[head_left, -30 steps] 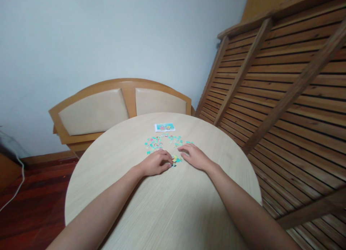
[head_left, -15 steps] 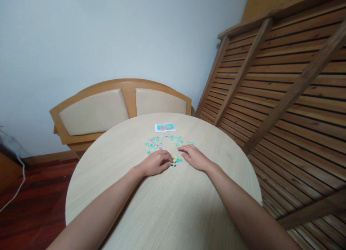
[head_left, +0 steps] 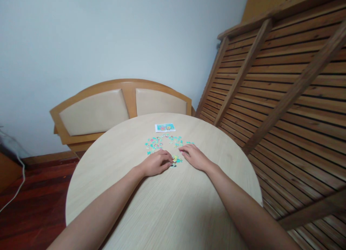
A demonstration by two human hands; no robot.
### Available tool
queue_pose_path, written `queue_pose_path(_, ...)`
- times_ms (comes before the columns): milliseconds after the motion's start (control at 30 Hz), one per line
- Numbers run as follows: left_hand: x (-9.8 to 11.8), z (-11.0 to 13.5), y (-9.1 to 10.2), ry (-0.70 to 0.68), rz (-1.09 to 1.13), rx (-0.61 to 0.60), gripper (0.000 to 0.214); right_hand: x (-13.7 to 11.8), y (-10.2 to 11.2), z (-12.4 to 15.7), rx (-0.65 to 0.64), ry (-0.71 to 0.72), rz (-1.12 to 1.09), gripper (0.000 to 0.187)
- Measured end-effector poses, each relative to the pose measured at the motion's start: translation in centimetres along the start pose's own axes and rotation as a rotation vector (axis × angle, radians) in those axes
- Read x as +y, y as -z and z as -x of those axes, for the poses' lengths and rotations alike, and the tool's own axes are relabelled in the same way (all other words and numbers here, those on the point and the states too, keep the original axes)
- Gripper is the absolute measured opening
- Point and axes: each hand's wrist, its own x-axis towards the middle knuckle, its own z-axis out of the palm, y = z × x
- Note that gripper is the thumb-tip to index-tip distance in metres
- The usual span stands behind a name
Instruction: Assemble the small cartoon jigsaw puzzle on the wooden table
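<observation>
A small joined patch of jigsaw puzzle (head_left: 175, 158), yellow and teal, lies on the round table between my hands. My left hand (head_left: 158, 162) rests at its left edge, fingers curled and thumb drawn in, pinching a jigsaw piece at the patch's border; the fingertips partly hide that piece. On the other side, my right hand (head_left: 195, 157) hovers low or rests with fingers stretched out and thumb apart, holding nothing. Loose jigsaw pieces (head_left: 154, 143), mostly teal with some pink, spread in an arc beyond both hands. Some pieces by the right fingers are partly covered.
A picture card (head_left: 165, 127) with a teal cartoon scene lies farther back on the pale wooden table (head_left: 108, 203). Behind stands a headboard (head_left: 129, 98) with cream panels against the wall. A slatted wooden frame (head_left: 270, 98) leans on the right. A white cable (head_left: 23, 170) hangs at left.
Almost nothing differs. The right fingertips have shifted very slightly to the right; the left hand stays at the patch's left edge.
</observation>
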Motion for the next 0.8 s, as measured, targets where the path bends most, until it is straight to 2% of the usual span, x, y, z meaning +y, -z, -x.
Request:
queue_pose_path(267,0.0,0.0,-0.1,0.003,-0.002,0.001,0.019,0.6,-0.1,-0.8,0.004,-0.016,0.051,0.023)
queue_pose_path(533,0.0,-0.1,0.1,0.003,0.019,0.009,0.020,-0.1,0.2,-4.3,-0.043,-0.103,0.191,0.027)
queue_pose_path(800,-0.2,-0.1,0.0,0.003,0.035,0.019,0.021,-0.6,-2.0,-7.6,-0.156,-0.038,0.165,0.035)
